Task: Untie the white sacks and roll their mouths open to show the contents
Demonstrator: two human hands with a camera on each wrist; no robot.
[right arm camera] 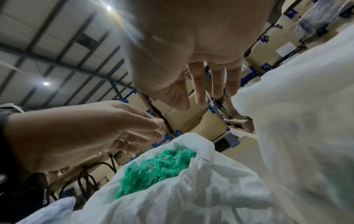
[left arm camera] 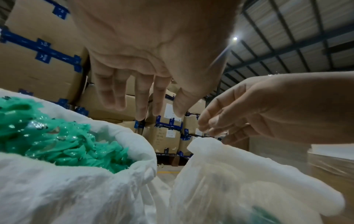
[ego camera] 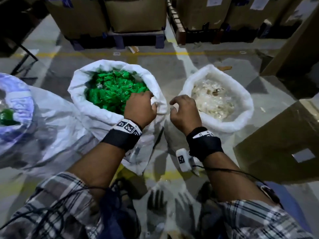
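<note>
Two white sacks stand side by side on the floor, both with mouths rolled open. The left sack (ego camera: 77, 94) shows green wrapped pieces (ego camera: 114, 90). The right sack (ego camera: 241, 107) shows pale clear-wrapped pieces (ego camera: 212, 99). My left hand (ego camera: 141, 107) hovers over the near right rim of the green sack (left arm camera: 76, 181); in the left wrist view its fingers (left arm camera: 141, 106) hang straight and hold nothing. My right hand (ego camera: 183, 111) floats between the sacks, by the pale sack's left rim (right arm camera: 306, 121). Its fingers (right arm camera: 199, 91) are loose and empty.
A third bluish-white sack (ego camera: 17, 104) with some green pieces lies at the far left. Stacked cardboard boxes on pallets (ego camera: 134, 18) line the back. Large cartons (ego camera: 279, 145) stand close on the right. A dark metal frame (ego camera: 22, 54) is at the upper left.
</note>
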